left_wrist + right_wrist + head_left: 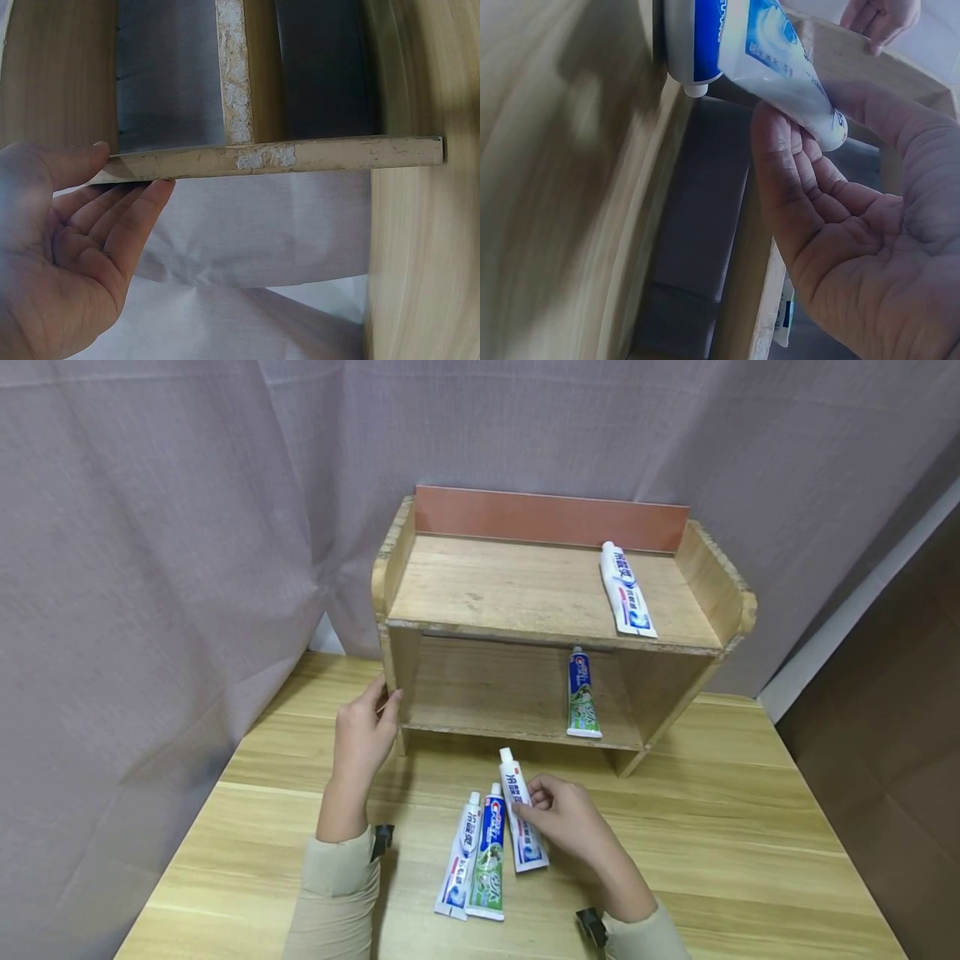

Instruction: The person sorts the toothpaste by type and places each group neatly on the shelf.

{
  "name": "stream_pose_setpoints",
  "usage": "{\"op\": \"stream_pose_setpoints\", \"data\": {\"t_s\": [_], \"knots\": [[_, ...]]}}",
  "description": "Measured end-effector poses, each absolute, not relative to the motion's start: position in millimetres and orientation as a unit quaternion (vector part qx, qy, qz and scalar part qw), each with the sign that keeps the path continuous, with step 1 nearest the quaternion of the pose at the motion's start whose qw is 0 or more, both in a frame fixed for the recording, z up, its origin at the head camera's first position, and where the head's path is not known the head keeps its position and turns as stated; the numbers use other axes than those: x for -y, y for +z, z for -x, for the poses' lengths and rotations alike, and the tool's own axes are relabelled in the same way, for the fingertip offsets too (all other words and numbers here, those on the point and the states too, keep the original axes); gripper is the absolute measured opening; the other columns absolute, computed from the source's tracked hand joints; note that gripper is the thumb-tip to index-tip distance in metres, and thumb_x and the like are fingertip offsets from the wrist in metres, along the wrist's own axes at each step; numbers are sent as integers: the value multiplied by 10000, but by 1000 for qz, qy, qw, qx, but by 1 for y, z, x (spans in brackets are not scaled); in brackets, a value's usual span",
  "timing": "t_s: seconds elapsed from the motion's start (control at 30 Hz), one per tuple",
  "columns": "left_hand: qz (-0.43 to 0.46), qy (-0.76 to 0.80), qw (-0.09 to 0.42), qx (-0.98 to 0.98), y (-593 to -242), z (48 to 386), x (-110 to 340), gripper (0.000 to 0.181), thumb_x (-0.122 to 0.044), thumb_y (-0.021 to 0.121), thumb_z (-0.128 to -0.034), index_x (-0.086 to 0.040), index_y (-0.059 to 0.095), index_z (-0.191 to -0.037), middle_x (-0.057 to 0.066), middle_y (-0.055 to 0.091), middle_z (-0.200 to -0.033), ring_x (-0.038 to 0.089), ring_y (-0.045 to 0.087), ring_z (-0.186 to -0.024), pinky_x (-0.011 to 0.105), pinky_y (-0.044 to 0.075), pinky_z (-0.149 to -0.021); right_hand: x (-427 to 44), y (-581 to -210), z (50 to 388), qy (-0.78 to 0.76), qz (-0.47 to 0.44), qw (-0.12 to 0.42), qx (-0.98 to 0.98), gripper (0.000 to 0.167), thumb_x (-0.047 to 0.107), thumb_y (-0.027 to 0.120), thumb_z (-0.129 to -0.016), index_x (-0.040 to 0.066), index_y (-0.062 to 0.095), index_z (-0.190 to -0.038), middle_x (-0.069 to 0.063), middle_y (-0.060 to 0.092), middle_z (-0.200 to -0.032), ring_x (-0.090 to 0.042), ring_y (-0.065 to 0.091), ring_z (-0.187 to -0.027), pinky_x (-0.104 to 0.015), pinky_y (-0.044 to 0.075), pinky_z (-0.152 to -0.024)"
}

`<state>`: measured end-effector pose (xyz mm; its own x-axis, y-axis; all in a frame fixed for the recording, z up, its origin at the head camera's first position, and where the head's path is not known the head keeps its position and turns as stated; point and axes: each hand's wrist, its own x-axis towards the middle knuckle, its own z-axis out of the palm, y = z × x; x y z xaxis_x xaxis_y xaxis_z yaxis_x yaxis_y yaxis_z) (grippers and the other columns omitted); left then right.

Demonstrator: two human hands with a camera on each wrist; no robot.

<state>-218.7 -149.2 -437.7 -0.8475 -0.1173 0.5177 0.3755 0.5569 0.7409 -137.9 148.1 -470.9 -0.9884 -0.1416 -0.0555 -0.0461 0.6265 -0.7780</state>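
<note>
My right hand [566,817] grips a white toothpaste tube [512,777], cap pointing toward the shelf, just above or on the table; which one I cannot tell. In the right wrist view the same tube [784,64] lies between thumb and fingers. To its left, side by side on the table, are a blue-and-green toothpaste tube [489,860] and another white tube [459,864]. My left hand [360,731] holds the left side panel of a two-level wooden shelf [487,585]. In the left wrist view, thumb and fingers pinch that panel's front edge [337,156] from both sides.
One white toothpaste tube [628,593] lies toward the right of the upper level. A blue-and-green tube [581,693] lies on the right part of the lower level. Grey curtain [187,527] hangs behind the wooden table [720,827], and a brown surface [885,710] stands at right.
</note>
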Motion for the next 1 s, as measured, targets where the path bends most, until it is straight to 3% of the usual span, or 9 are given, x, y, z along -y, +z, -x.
{"op": "stream_pose_setpoints", "data": {"t_s": [1.0], "knots": [[77,-474,251,840,-437,218,149,369,-146,647,-997,17,619,-1327,233,685,-1192,347,704,-1053,339,630,-825,-144,-453,145,-432,74,41,-898,201,164,807,-852,50,686,-965,-5,658,-822,-149,623,-747,-219,591,-641]]}}
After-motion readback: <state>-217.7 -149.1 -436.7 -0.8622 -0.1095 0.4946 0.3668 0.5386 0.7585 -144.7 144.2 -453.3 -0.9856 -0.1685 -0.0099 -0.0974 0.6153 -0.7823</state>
